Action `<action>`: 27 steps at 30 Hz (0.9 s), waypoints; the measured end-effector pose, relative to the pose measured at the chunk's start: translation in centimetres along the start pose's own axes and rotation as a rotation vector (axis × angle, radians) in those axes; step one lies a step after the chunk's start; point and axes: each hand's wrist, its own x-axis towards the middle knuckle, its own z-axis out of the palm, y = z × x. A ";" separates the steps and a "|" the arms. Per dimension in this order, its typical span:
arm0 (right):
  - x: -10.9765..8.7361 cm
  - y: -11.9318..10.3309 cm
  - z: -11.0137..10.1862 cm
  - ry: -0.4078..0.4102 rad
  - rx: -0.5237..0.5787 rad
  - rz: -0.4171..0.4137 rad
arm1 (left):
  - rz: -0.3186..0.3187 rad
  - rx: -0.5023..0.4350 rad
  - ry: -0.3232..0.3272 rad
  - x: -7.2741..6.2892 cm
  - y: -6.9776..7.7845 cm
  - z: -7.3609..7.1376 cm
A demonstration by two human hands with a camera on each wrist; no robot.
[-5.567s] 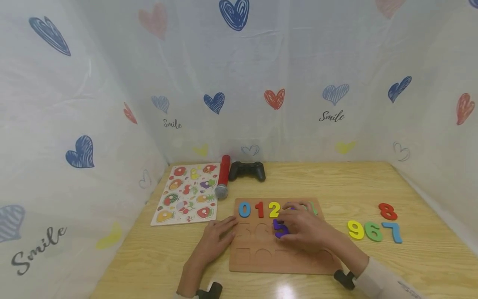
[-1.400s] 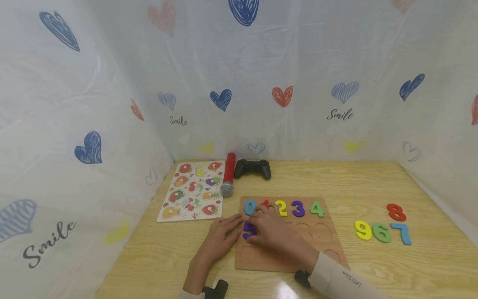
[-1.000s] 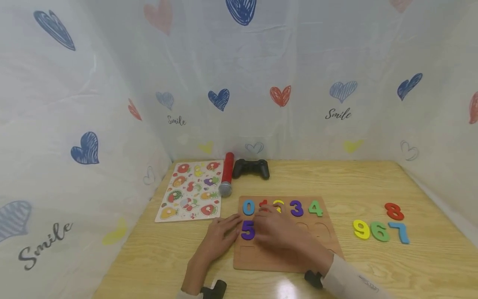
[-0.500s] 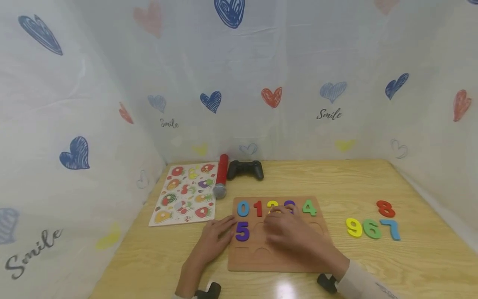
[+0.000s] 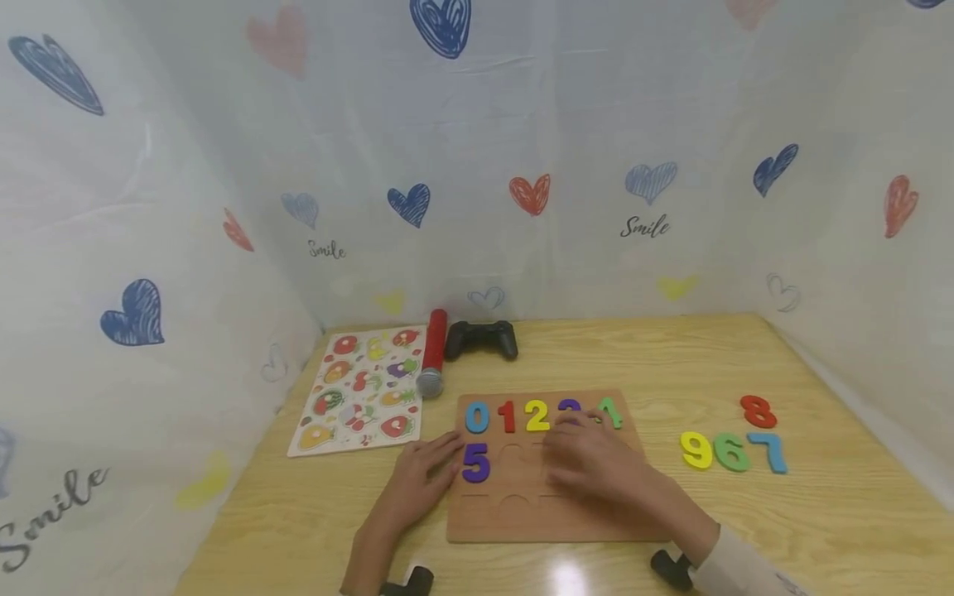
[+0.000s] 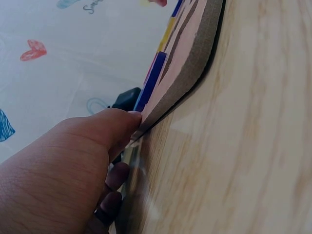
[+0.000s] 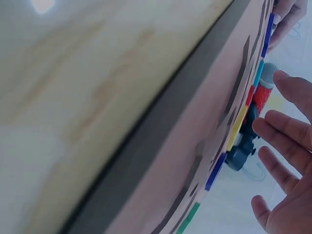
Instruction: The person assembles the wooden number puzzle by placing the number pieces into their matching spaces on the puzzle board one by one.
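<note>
Here, wood table point(image 5: 611, 356), heart-print curtain point(image 5: 477, 132) behind. Mic point(image 5: 434, 356), controller point(image 5: 482, 338) beyond board point(image 5: 514, 484). Right hand point(image 5: 599, 462), empty, partly hides 3 point(image 5: 570, 405); left hand point(image 5: 419, 478), relaxed, touches board edge.

Wears a pale cream sleeve point(image 5: 734, 564) on the right arm, with small dark lettering point(image 5: 788, 584) too blurred to read. Carries a black right camera point(image 5: 667, 569) at that wrist, stubby and rounded. Has a left camera point(image 5: 420, 581), also black, with a blunt, cylindrical end. Leaves left hand point(image 5: 419, 478) and right hand point(image 5: 596, 457) bare.
</note>
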 end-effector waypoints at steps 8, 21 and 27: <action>-1.3 0.8 -0.3 0.019 -0.001 0.026 | 0.003 0.010 0.015 0.0 -0.1 0.1; -3.5 2.4 -1.4 0.059 -0.022 0.070 | 0.031 0.019 0.032 0.0 -0.3 0.4; -4.7 2.7 -2.0 0.046 -0.043 0.113 | 0.013 0.024 0.031 -0.1 -0.2 0.4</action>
